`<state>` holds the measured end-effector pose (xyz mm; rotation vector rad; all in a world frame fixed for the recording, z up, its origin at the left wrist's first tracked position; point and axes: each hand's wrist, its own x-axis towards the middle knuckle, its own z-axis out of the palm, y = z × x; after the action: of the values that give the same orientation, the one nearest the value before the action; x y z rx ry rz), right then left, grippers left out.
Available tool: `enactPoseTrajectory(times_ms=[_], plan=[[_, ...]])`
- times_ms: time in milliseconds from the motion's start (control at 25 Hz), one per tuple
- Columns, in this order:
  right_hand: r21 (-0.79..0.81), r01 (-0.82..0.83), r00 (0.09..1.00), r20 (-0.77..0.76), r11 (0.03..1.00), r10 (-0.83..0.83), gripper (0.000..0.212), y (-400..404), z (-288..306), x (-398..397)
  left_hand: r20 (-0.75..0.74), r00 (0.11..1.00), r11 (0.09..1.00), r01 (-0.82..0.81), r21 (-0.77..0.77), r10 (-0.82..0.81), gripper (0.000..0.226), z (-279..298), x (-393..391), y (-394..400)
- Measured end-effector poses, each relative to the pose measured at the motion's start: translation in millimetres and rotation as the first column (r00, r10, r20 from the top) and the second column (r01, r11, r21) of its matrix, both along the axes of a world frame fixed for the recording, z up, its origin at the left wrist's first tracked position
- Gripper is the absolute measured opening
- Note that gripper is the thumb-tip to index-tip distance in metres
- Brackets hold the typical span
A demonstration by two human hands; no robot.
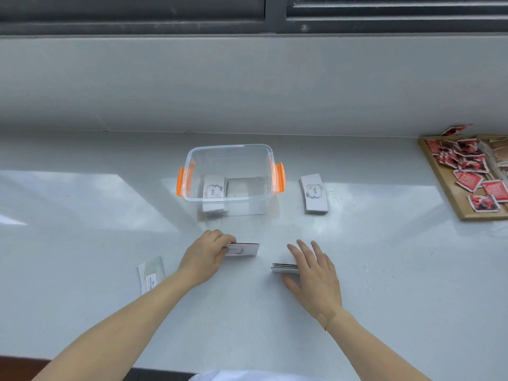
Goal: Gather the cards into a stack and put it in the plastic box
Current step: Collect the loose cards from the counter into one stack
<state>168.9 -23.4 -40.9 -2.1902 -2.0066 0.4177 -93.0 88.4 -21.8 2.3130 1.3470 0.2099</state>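
A clear plastic box [229, 151] with orange handles stands on the white counter, holding a stack of white "love" cards [214, 189] in its left half. My left hand [204, 255] grips a small stack of white cards [246, 249] by its left end, just in front of the box. My right hand [313, 268] lies flat with fingers spread over another small card stack [283, 267], thumb under its near edge. A further card stack [314, 197] lies right of the box. A single greenish card [151, 274] lies left of my left forearm.
A wooden tray [450, 199] full of red and white packets sits at the far right, with one packet [455, 130] behind it. A grey wall and window frame rise behind the counter. The counter's front edge runs close to my body.
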Motion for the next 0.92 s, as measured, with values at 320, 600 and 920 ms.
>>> enactPoseTrajectory(times_ms=[320, 600, 920], plan=[[0.020, -0.011, 0.999, 0.039, 1.000, 0.011, 0.082, -1.3, -0.9, -0.7, 0.299, 0.950, 0.894, 0.058, -0.444, 0.087, 0.035, -3.4, 88.2, -37.4], [0.063, 0.017, 1.000, 0.010, 0.998, -0.017, 0.080, -1.2, -7.6, -1.3, 0.212, 0.977, 0.873, 0.111, -0.475, -0.009, 0.053, 0.5, 106.8, -44.6], [-0.034, 0.030, 0.999, -0.025, 0.999, -0.031, 0.073, 1.8, -4.4, -2.6, 0.190, 0.981, 0.882, 0.051, -0.468, 0.044, 0.037, -3.2, 133.1, -48.8]])
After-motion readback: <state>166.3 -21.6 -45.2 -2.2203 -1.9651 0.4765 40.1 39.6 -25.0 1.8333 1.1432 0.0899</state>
